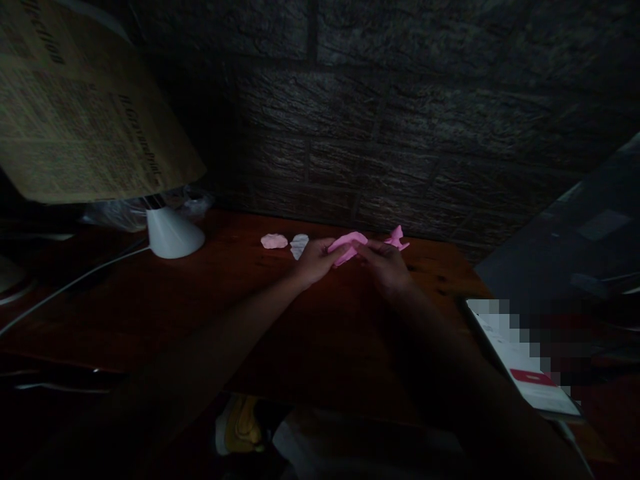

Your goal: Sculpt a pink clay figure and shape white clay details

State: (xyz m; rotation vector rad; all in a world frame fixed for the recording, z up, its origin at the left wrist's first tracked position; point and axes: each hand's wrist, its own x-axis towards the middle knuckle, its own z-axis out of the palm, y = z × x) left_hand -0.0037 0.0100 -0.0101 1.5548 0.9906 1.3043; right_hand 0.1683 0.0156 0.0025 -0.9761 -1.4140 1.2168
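A bright pink, thin, soft-looking piece [353, 244] with an uneven edge is held up over the wooden table; I cannot tell if it is paper or clay. My left hand [319, 259] pinches its left side, thumb on top. On its right side, the thumb and fingers of my right hand [386, 267] are closed on it. Just left of my left hand lies a white crinkled piece [299, 245], and beyond that a pale pink rounded one [274, 241]. Behind my right hand sits a pink pointed piece [397, 237], partly hidden.
A lamp with a white base [175, 235] and newsprint shade [95, 107] stands at the left, its white cord [75, 283] trailing down. A lit tablet-like screen [520, 360] lies by the table's right edge. A dark brick wall [320, 120] closes off the back.
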